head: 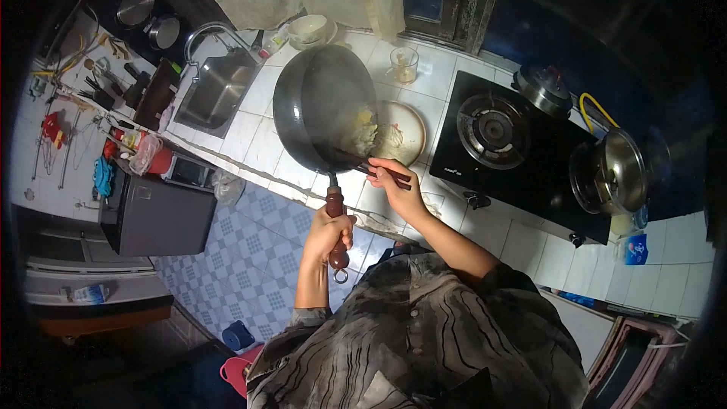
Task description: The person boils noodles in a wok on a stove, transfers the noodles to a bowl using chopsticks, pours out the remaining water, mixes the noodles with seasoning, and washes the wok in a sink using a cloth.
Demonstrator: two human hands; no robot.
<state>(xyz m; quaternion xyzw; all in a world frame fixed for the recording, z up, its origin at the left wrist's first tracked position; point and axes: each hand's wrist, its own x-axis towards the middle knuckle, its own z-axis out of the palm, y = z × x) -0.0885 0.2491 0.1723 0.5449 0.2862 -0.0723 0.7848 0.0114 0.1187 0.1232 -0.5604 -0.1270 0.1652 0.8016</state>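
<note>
My left hand (328, 233) grips the brown wooden handle (335, 204) of a dark wok (292, 108). The wok is held tilted on its side, its mouth turned right over a round plate (417, 133). Steam rises from pale yellowish food (360, 130) at the wok's lower rim, beside or over the plate; exactly where it rests is hard to tell. In my right hand (395, 184) is a pair of dark chopsticks (403, 180), their tips reaching to the wok's edge near the food. Some pale food with reddish bits (392, 135) lies on the plate.
Right of the plate is a black gas stove (443, 159) with a steel pan (619, 170) and a lidded pot (542, 91). A glass mug (404, 65) and stacked bowls (309, 30) stand behind. At left are a steel sink (218, 91) and a knife rack (99, 94).
</note>
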